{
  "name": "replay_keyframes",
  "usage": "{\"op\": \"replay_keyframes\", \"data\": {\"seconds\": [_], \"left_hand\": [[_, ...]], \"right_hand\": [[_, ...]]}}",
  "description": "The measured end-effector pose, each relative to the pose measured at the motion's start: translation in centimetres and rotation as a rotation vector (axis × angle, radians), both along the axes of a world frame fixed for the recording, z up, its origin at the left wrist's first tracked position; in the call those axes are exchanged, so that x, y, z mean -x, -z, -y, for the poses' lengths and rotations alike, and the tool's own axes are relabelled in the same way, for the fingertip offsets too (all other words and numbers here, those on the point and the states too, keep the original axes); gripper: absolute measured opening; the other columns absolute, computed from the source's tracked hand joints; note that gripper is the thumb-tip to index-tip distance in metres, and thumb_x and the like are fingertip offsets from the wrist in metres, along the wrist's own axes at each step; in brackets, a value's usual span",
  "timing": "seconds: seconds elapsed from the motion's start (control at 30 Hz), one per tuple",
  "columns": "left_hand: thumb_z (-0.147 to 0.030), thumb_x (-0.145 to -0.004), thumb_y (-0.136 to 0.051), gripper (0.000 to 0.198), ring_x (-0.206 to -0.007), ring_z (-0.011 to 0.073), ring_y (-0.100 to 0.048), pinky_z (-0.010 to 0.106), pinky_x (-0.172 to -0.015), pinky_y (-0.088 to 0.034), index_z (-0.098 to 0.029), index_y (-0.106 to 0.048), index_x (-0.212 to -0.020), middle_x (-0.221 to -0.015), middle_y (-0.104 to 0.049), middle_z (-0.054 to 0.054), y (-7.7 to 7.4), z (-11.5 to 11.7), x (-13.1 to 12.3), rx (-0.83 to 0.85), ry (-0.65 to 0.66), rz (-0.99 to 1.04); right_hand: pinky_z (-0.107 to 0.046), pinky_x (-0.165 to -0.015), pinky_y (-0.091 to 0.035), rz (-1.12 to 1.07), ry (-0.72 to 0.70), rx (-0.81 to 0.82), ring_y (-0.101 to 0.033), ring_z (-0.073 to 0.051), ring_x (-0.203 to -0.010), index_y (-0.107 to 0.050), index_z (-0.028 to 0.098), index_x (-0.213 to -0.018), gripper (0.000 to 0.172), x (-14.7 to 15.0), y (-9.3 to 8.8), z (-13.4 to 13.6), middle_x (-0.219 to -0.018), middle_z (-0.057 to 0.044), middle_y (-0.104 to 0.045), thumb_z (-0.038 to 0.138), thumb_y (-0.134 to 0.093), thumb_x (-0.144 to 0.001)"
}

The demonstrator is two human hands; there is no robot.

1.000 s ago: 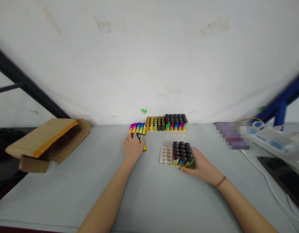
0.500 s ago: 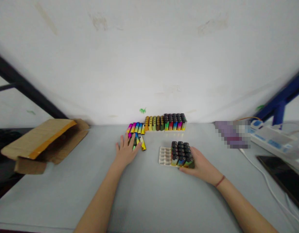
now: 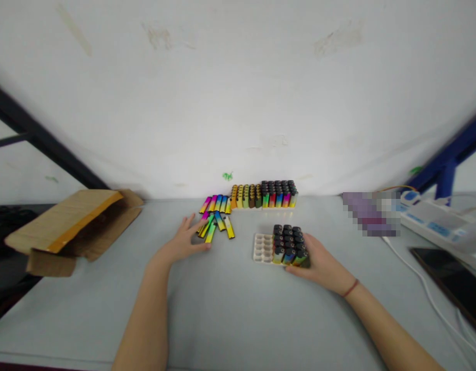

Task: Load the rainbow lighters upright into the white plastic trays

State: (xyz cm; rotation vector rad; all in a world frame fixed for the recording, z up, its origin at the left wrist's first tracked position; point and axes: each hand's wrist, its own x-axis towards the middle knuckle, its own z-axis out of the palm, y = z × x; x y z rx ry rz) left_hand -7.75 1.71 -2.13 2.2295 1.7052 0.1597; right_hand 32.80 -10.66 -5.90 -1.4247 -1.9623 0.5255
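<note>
My left hand (image 3: 185, 239) is open, fingers spread, beside a loose group of colourful lighters (image 3: 219, 221) lying on the table. Its fingertips reach the left edge of that group; whether they touch a lighter I cannot tell. My right hand (image 3: 318, 263) grips the right side of a white tray (image 3: 263, 247) with round-ended slots. Upright lighters with black tops (image 3: 287, 242) fill the tray's right part, while the two left columns of slots are bare. More lighters (image 3: 218, 203) lie side by side behind the loose group.
Against the wall stand a block of yellow-topped lighters (image 3: 245, 197) and one of black-topped lighters (image 3: 279, 195). An open cardboard box (image 3: 67, 221) lies at the left. At the right are a power strip (image 3: 442, 224), a white cable (image 3: 419, 281) and a dark phone (image 3: 450, 286).
My left hand has drawn back to the left and turned, uncovering the loose lighters. Some of these now lie further left. My right hand and the tray stay in place.
</note>
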Motion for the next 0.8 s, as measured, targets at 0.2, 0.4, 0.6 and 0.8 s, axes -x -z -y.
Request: {"op": "replay_keyframes", "data": {"seconds": [0.2, 0.4, 0.6, 0.8], "left_hand": [[-0.062, -0.074, -0.066, 0.069, -0.118, 0.0279, -0.057, 0.043, -0.11, -0.042, -0.024, -0.065, -0.131, -0.132, -0.056, 0.01, 0.8, -0.9, -1.1, -0.152, 0.015, 0.067], [-0.058, -0.08, -0.063, 0.061, -0.119, 0.0283, -0.056, 0.043, -0.11, -0.042, -0.023, -0.065, -0.13, -0.126, -0.057, 0.01, 1.1, -1.1, -1.9, -0.266, -0.017, 0.104], [-0.055, -0.088, -0.055, 0.073, -0.143, 0.0375, -0.037, 0.054, -0.115, -0.034, -0.02, -0.044, -0.15, -0.153, -0.041, 0.019, 2.6, -1.4, -2.7, -0.342, -0.122, 0.047], [-0.055, -0.093, -0.048, 0.058, -0.153, 0.0417, -0.014, 0.07, -0.115, -0.021, -0.033, -0.05, -0.147, -0.166, -0.025, 0.011, 1.7, 0.7, -6.1, -0.374, -0.04, -0.063]], "right_hand": [[-0.054, -0.102, -0.048, -0.005, 0.006, 0.009, -0.06, -0.037, -0.115, -0.048, 0.016, -0.137, 0.074, 0.0, -0.2, 0.1, -0.124, -0.017, -0.063, 0.048, -0.076, -0.075], [-0.053, -0.102, -0.048, -0.003, 0.0, 0.012, -0.06, -0.036, -0.115, -0.049, 0.015, -0.137, 0.075, 0.0, -0.2, 0.1, -0.125, -0.017, -0.064, 0.047, -0.076, -0.075], [-0.053, -0.102, -0.048, 0.013, 0.001, 0.022, -0.059, -0.037, -0.117, -0.047, 0.013, -0.139, 0.078, 0.0, -0.2, 0.1, -0.126, -0.018, -0.063, 0.048, -0.075, -0.076], [-0.052, -0.101, -0.049, 0.009, 0.003, 0.007, -0.059, -0.037, -0.117, -0.046, 0.014, -0.139, 0.078, -0.1, -0.1, 0.0, -0.126, -0.018, -0.064, 0.048, -0.075, -0.076]]}}
